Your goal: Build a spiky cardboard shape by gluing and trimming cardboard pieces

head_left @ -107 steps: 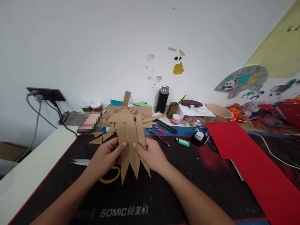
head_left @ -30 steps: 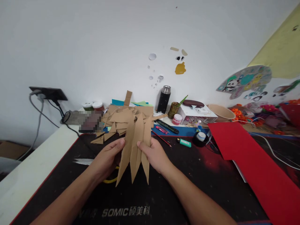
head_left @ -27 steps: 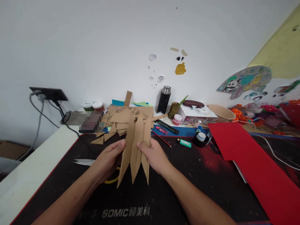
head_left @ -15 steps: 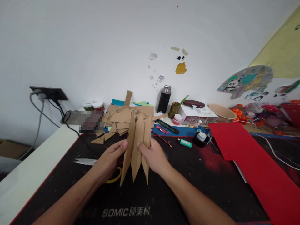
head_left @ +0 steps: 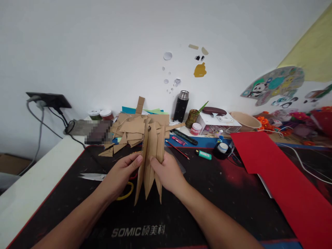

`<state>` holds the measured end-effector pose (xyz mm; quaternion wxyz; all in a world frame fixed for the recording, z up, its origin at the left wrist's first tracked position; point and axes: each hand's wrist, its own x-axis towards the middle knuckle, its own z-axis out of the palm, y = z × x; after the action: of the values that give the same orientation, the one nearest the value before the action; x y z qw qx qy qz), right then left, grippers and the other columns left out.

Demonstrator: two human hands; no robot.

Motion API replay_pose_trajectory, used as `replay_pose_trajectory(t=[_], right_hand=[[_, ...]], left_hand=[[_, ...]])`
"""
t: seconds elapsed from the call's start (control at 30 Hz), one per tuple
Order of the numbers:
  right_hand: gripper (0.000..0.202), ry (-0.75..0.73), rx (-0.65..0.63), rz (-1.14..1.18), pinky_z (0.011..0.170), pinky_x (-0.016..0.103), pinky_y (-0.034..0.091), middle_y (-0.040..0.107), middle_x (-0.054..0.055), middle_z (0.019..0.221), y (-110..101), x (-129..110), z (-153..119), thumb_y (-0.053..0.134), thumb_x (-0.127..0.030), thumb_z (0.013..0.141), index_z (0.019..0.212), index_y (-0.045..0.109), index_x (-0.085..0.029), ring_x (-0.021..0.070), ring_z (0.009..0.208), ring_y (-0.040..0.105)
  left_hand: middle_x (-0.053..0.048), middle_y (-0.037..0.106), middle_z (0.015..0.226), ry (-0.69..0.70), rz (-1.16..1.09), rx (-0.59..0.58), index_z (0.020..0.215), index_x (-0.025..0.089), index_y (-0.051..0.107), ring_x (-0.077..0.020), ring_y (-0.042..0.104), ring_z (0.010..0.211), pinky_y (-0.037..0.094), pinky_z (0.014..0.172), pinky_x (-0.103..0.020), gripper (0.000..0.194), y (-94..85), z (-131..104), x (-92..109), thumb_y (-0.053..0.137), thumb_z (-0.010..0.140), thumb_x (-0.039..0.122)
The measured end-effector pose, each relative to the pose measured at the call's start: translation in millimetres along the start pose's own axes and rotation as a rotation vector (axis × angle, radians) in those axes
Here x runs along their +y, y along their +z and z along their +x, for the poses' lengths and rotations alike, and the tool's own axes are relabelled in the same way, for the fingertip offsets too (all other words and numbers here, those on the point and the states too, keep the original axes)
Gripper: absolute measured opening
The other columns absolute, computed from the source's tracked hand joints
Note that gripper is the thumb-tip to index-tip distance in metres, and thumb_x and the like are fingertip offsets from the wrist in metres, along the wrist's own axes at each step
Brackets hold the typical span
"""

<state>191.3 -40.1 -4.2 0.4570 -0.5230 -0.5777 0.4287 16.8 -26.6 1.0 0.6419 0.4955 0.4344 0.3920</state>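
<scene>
cardboard (head_left: 148, 169), gripped by left hand (head_left: 122, 173) and right hand (head_left: 168, 174); scissors (head_left: 92, 176) lie at eight o'clock. squeezing too hard could crush the cardboard.

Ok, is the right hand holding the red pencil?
No: the right hand grips the pointed cardboard, while the red pencil lies farther back, apart from the hand.

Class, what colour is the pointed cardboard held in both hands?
The cardboard is light brown; the head view shows it best.
</scene>
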Motion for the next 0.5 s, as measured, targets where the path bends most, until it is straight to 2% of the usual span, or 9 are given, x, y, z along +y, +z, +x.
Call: replay_pose_trajectory(t=[0.13,0.23,0.3,0.43,0.5], right_hand=[[0.023,-0.025,-0.025,0.105,0.097,0.04,0.057,0.081,0.008,0.11,0,2,2,0.058,-0.024,0.098,0.111,0.077,-0.019,0.027,0.105,0.076],[0.024,-0.05,-0.077,0.184,0.101,0.04,0.056,0.081,0.007,0.114,0,1,2,0.058,-0.026,0.099,0.114,0.076,-0.02,0.0266,0.113,0.075],[0.025,-0.068,-0.114,0.18,0.103,0.041,0.055,0.08,0.008,0.118,0,1,1,0.058,-0.026,0.099,0.116,0.076,-0.02,0.0267,0.117,0.074],[0.024,-0.059,-0.139,0.151,0.103,0.042,0.056,0.08,0.008,0.118,0,3,1,0.059,-0.028,0.099,0.115,0.075,-0.019,0.0264,0.113,0.074],[0.024,-0.013,-0.178,0.205,0.094,0.039,0.059,0.08,0.007,0.11,-1,5,1,0.062,-0.035,0.099,0.114,0.074,-0.02,0.0249,0.103,0.076]], left_hand=[[-0.01,0.085,0.099,-0.051,-0.021,0.076,0.105,0.02,0.083,-0.0358,0.076,0.104,0.06,0.088,-0.041,0.056,0.9,-3,1,0.085,0.075,0.068],[-0.01,0.085,0.098,-0.096,-0.019,0.126,0.106,0.02,0.082,-0.0353,0.078,0.093,0.061,0.078,-0.04,0.056,0.0,-4,-2,0.083,0.077,0.069],[-0.01,0.085,0.099,-0.077,0.023,0.097,0.106,0.02,0.081,-0.0345,0.078,0.091,0.061,0.079,-0.04,0.054,-0.2,-5,-2,0.083,0.078,0.066],[-0.01,0.085,0.101,0.032,0.174,0.048,0.103,0.02,0.081,-0.036,0.076,0.099,0.06,0.083,-0.04,0.049,1.0,-5,5,0.089,0.074,0.059],[-0.009,0.085,0.098,0.043,0.162,0.069,0.1,0.02,0.08,-0.0342,0.076,0.095,0.06,0.081,-0.039,0.047,0.5,-5,10,0.09,0.072,0.057]])
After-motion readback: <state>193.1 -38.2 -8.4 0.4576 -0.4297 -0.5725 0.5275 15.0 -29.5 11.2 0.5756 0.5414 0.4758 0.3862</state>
